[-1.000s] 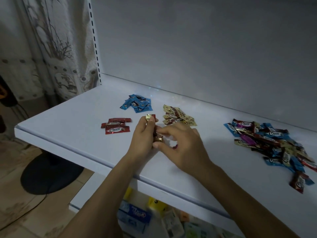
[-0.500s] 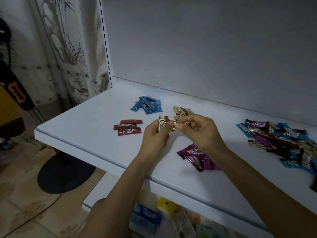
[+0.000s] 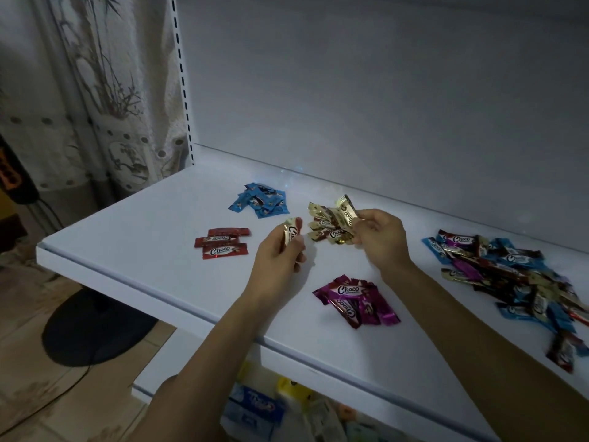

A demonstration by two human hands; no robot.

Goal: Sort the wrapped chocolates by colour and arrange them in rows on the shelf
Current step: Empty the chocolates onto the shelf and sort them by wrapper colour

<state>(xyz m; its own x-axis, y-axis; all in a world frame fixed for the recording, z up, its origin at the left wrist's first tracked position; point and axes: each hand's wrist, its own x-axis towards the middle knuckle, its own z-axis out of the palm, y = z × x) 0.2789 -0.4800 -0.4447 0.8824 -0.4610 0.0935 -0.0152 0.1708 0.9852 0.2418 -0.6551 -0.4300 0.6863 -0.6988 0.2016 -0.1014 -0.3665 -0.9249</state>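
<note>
1. Head view. The left hand [image 3: 280, 260] grips a gold-wrapped chocolate [image 3: 290, 237] upright, with the fingers curled round its lower half. A red edge shows behind its top.
2. The right hand [image 3: 379, 237] pinches a second gold chocolate [image 3: 345, 212] by one end between thumb and fingers. It holds the piece tilted, just above the gold pile [image 3: 325, 231].
3. Half a second ago the two hands met over one cluster of wrappers in front of the gold pile. Now they are apart, each with its own piece, and the right hand has gone back toward that pile.
4. The sorted groups lie where they did. The blue pile [image 3: 259, 200] is at the back left. The red group [image 3: 223, 244], three pieces lying flat side by side, is left of the left hand. The purple pile [image 3: 357, 298] is near the front edge, between the forearms.
5. The unsorted mixed heap [image 3: 510, 275] of blue, gold, purple and dark wrappers lies well apart at the right.
6. All of this rests on a plain white shelf [image 3: 143, 237] with a white back panel [image 3: 382, 90]. A slotted upright [image 3: 180, 74] stands at its back left corner.
7. To the left hangs a patterned curtain [image 3: 95, 90]. Below it, a dark round base [image 3: 92, 327] sits on a tiled floor [image 3: 32, 378].
8. Under the shelf, packaged goods [image 3: 255, 409] show on a lower level, too blurred to name.
</note>
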